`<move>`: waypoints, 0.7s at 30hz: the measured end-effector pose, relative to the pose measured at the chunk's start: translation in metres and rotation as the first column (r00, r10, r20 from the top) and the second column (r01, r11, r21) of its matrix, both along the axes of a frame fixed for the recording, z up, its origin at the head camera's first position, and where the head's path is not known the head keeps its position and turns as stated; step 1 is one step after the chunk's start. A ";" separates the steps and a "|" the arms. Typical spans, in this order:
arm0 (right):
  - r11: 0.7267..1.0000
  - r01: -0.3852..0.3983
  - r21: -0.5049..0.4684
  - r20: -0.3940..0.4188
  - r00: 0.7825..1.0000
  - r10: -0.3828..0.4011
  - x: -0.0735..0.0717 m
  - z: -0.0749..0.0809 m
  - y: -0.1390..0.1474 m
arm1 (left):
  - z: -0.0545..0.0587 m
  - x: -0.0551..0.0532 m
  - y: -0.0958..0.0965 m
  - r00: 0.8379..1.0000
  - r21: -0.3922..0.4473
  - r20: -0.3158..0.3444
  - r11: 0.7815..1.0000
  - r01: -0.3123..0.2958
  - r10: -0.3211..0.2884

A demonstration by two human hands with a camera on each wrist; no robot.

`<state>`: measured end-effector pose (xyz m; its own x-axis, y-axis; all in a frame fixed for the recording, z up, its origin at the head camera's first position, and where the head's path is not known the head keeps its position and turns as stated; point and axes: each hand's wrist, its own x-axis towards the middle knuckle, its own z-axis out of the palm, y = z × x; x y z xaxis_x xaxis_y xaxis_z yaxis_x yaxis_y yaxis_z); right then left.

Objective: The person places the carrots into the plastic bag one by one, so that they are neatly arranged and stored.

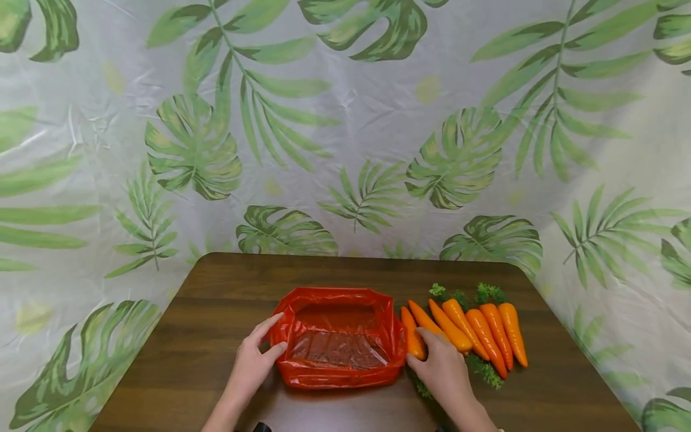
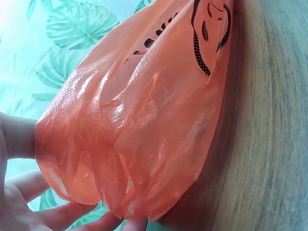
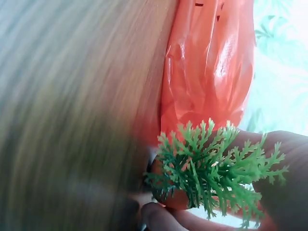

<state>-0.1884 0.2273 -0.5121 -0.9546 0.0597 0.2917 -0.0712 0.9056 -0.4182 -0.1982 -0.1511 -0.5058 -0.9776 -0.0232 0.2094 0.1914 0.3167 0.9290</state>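
A red plastic bag (image 1: 340, 381) stands on the table with its wide mouth facing up and its rim folded outward. My left hand (image 1: 258, 354) is at the bag's left side, thumb and index fingertip over the rim. In the left wrist view, the thumb goes behind the crinkled bag (image 2: 144, 110) while the other fingers (image 2: 62, 214) lie along its outside. My right hand (image 1: 442, 363) grips the orange carrot (image 1: 412, 330) closest to the bag. Its green leafy top (image 3: 216, 168) covers much of the grip in the right wrist view.
Several more orange carrots (image 1: 486, 330) lie side by side at the right, some with green tops (image 1: 488, 293) toward the back and others toward me. The dark wooden table (image 1: 216, 300) ends at a leaf-patterned curtain (image 1: 367, 120).
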 end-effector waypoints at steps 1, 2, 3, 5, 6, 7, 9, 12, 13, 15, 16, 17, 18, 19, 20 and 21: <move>1.000 0.005 -0.005 0.008 1.000 -0.005 -0.001 0.000 -0.001 | 0.001 0.000 0.000 1.000 0.006 0.004 1.000 0.000 0.000; 1.000 0.008 -0.006 0.013 1.000 -0.008 -0.002 0.001 -0.002 | 0.001 0.000 0.000 1.000 0.019 0.007 1.000 0.005 -0.005; 1.000 0.013 -0.008 0.017 1.000 -0.013 -0.002 0.001 -0.002 | 0.002 0.000 0.000 1.000 0.037 0.012 0.999 0.010 -0.011; 1.000 0.023 -0.010 0.019 1.000 -0.023 -0.003 0.003 -0.004 | 0.003 0.000 0.000 1.000 0.078 0.019 0.997 0.021 -0.023; 1.000 0.028 -0.012 0.018 0.999 -0.028 -0.004 0.004 -0.004 | 0.003 -0.001 0.000 0.999 0.096 0.022 0.995 0.026 -0.028; 0.999 0.033 -0.014 0.015 0.999 -0.033 -0.004 0.005 -0.005 | 0.004 -0.001 0.000 0.999 0.113 0.023 0.993 0.031 -0.034; 0.999 0.043 -0.021 0.023 0.999 -0.042 -0.003 0.008 -0.005 | 0.004 0.000 0.000 0.999 0.138 0.029 0.990 0.033 -0.038; 0.997 0.071 -0.026 0.051 0.996 -0.069 -0.001 0.011 -0.004 | 0.004 0.000 0.000 0.999 0.148 0.038 0.988 0.032 -0.038; 0.996 0.084 -0.026 0.061 0.995 -0.082 0.000 0.012 -0.003 | 0.004 0.000 0.000 0.998 0.149 0.041 0.988 0.031 -0.037; 0.994 0.108 -0.019 0.064 0.992 -0.106 0.001 0.014 -0.003 | 0.004 0.000 0.000 0.998 0.150 0.046 0.988 0.029 -0.036; 0.993 0.119 -0.018 0.055 0.991 -0.118 0.002 0.015 -0.002 | 0.003 0.001 0.000 0.998 0.149 0.047 0.988 0.029 -0.036; 0.991 0.130 -0.018 0.043 0.991 -0.129 0.002 0.016 -0.002 | 0.003 0.001 -0.001 0.998 0.149 0.049 0.988 0.029 -0.037; 0.990 0.136 -0.024 0.027 0.990 -0.136 0.002 0.017 -0.001 | 0.003 0.001 -0.001 0.998 0.149 0.052 0.988 0.029 -0.037; 0.990 0.136 -0.031 0.004 0.991 -0.136 0.002 0.017 0.000 | 0.003 0.001 -0.001 0.998 0.150 0.055 0.988 0.029 -0.037; 0.990 0.135 -0.043 -0.015 0.991 -0.136 0.002 0.018 0.001 | 0.003 0.001 -0.001 0.998 0.151 0.057 0.988 0.030 -0.038; 0.989 0.133 -0.065 -0.027 0.990 -0.135 0.002 0.018 0.002 | 0.003 0.001 -0.002 0.998 0.151 0.059 0.988 0.029 -0.039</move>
